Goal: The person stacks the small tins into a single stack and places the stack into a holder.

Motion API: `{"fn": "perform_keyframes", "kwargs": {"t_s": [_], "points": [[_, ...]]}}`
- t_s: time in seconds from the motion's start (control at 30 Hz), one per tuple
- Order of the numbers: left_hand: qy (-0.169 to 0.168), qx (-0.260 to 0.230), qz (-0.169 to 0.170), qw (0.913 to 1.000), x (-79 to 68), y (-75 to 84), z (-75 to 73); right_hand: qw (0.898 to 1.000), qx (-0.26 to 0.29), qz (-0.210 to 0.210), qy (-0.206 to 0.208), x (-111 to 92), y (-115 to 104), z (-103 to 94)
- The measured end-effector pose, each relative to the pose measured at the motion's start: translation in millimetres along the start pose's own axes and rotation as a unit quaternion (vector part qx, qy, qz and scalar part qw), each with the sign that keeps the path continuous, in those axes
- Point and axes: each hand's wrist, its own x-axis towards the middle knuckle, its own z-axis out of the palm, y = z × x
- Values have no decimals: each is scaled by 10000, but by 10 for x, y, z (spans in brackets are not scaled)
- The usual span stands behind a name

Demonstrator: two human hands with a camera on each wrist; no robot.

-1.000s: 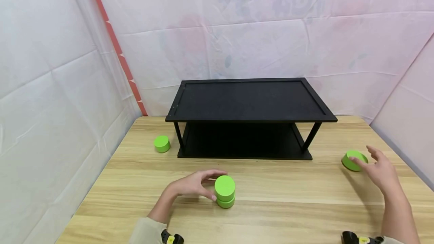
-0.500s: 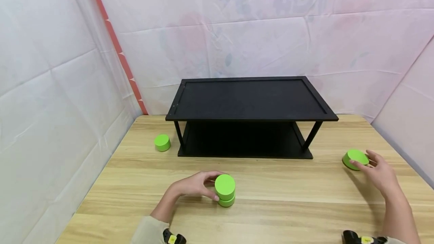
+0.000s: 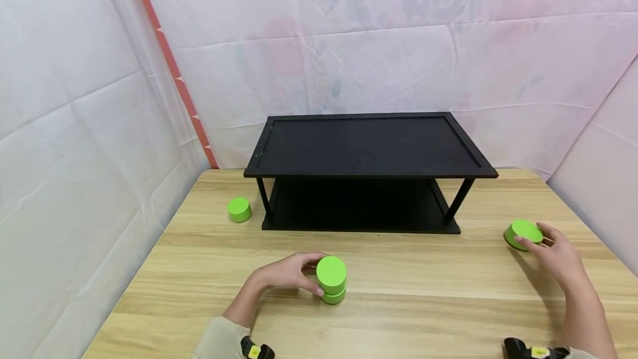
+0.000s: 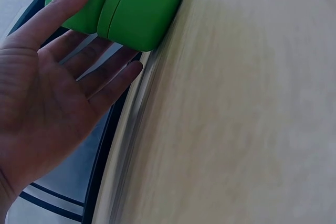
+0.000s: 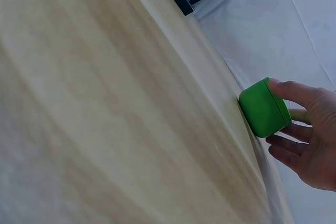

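Note:
Two bright green round lidded boxes stand one on the other near the front middle of the table. My left hand point(image 3: 294, 273) reaches around the upper box point(image 3: 331, 272) from the left. In the left wrist view its thumb lies across that upper box point(image 4: 94, 3), with the fingers behind; the lower box point(image 4: 144, 11) rests on the wood. At the right, my right hand point(image 3: 558, 251) holds another green round box point(image 3: 522, 231) between thumb and fingers. The right wrist view shows the thumb at the lid seam of this box point(image 5: 262, 108), close over the tabletop.
A black two-tier rack point(image 3: 371, 145) stands at the back middle of the wooden table point(image 3: 399, 314). Left of it sits a single green round box point(image 3: 240, 210). White cloth point(image 3: 349, 43) hangs behind and at both sides.
Both hands have closed in: the left thumb has come against the stacked boxes, and the right thumb and fingers have moved onto the right box. The boxes stay about where they were.

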Motion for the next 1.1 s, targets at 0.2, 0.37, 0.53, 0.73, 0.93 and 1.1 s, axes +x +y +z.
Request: {"fn": "perform_keyframes", "kwargs": {"t_s": [0.2,0.37,0.53,0.73,0.93,1.1], "points": [[-8,-6,69,10000,6,-8,6,10000,-14,41,-20,20,21,-1],[-28,-4,113,9999,6,-7,11,10000,45,84,-13,27,48,2],[-31,37,115,9999,13,-10,13,9999,63,87,7,22,50,5],[-34,278,174,9995,22,-22,18,9999,70,101,50,20,52,8],[-48,354,161,9992,20,-5,29,9999,58,82,79,29,103,14],[-63,355,174,9992,16,-1,31,9999,81,74,75,39,129,18]]}}
